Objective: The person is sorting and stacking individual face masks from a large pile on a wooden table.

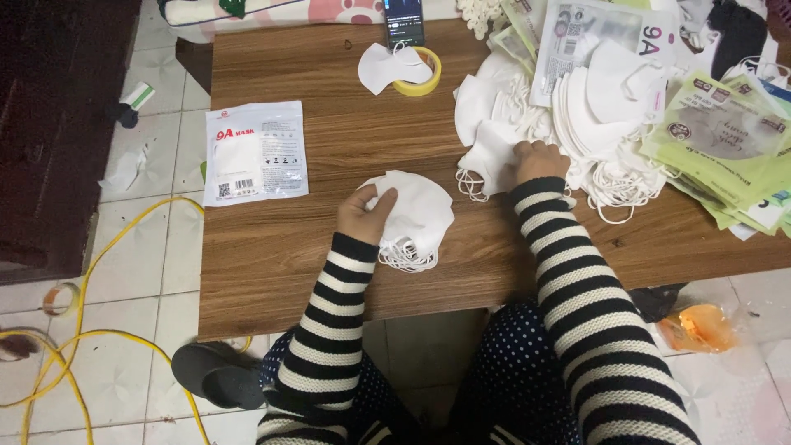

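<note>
Small stack of folded white fabric face masks (416, 216) lies on the brown wooden table (329, 272) near its front edge, ear loops spilling toward the person. The left hand (367, 213), its striped-sleeved forearm reaching straight forward, curls over the stack's left side, gripping it with thumb on top. The right hand (540, 159), arm angled forward, presses bent fingers onto a single white mask (493, 156) at the edge of a big loose heap of white masks (593, 115).

A roll of yellow tape (420, 72) sits beside a phone (404, 21) on the wooden table (329, 165). A yellow cable (82, 330) trails over the tiled floor, near a dark slipper (216, 375).
</note>
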